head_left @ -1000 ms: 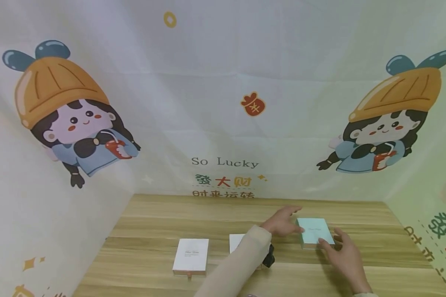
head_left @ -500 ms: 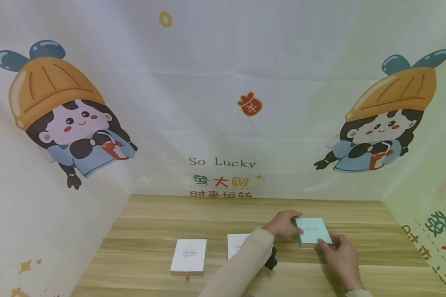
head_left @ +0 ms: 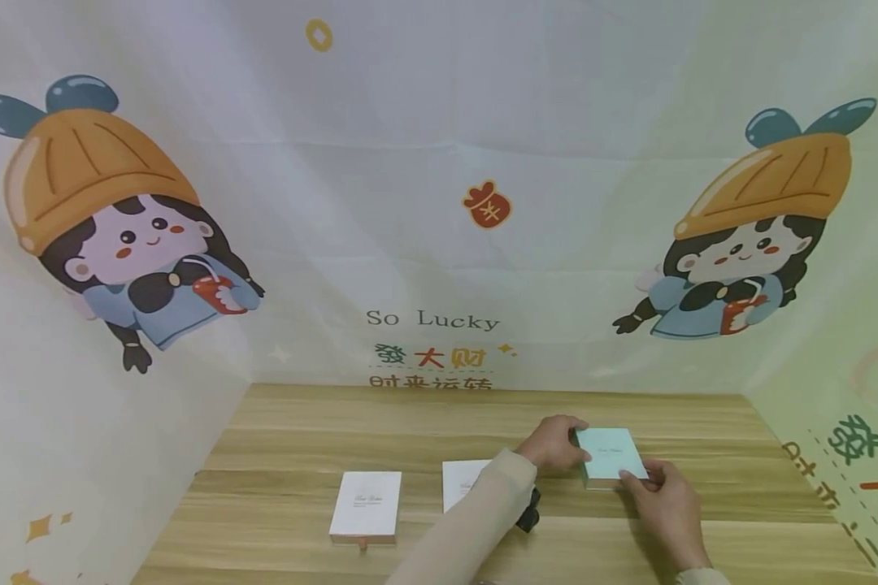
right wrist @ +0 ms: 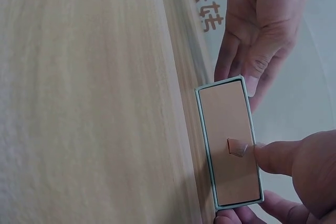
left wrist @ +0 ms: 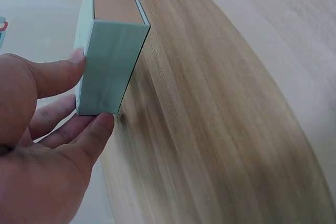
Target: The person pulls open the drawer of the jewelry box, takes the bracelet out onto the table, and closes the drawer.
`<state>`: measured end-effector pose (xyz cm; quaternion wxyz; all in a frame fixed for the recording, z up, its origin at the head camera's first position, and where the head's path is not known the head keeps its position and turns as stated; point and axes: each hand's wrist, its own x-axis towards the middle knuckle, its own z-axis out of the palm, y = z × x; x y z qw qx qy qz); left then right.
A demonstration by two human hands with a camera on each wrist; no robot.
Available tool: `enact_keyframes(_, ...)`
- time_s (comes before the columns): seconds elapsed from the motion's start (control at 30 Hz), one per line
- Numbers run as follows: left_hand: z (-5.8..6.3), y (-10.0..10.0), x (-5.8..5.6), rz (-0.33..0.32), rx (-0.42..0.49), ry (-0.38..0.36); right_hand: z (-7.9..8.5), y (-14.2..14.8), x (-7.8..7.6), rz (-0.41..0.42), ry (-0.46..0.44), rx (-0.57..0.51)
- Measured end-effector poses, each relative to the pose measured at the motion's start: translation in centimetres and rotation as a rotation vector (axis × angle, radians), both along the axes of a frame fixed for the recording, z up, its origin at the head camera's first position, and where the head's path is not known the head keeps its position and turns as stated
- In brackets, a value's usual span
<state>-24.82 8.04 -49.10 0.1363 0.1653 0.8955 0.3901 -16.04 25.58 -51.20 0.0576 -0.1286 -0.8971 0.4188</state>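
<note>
A pale printed cloth (head_left: pixel 380 162) hangs behind a wood-grained desk (head_left: pixel 315 422). The mint box (head_left: pixel 607 455) lies between the hands, seemingly flat on the desk: the left hand (head_left: pixel 552 443) pinches its left side near the far corner, thumb at the upper edge, while the right hand (head_left: pixel 669 500) grips its near right corner, thumb on top. To the left of both hands stand a white box (head_left: pixel 367 504) and a second white box (head_left: pixel 461 475), partly behind the left sleeve (head_left: pixel 461 520). The positioning looks nearly finished; neither hand has let go. The mint box is closed, square-edged, with small dark lettering on top, a tan front (right wrist: pixel 231 177) and a little pull tab (right wrist: pixel 238 147).
</note>
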Motion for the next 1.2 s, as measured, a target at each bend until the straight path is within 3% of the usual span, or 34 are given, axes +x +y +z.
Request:
enact_keyframes(0.57,0.5,-1.5,0.9,-0.003,-0.113,0.058,0.2,0.8,-0.6,0.108,-0.016,-0.005)
enact_keyframes(0.93,0.3,-1.9,2.7,0.035,-0.149,0.143,-0.2,2.0,-1.7,0.250,-0.021,-0.033)
enact_keyframes(1.2,0.6,-2.2,4.6,0.104,-0.114,0.131,-0.2,2.5,-2.9,0.359,-0.008,-0.020)
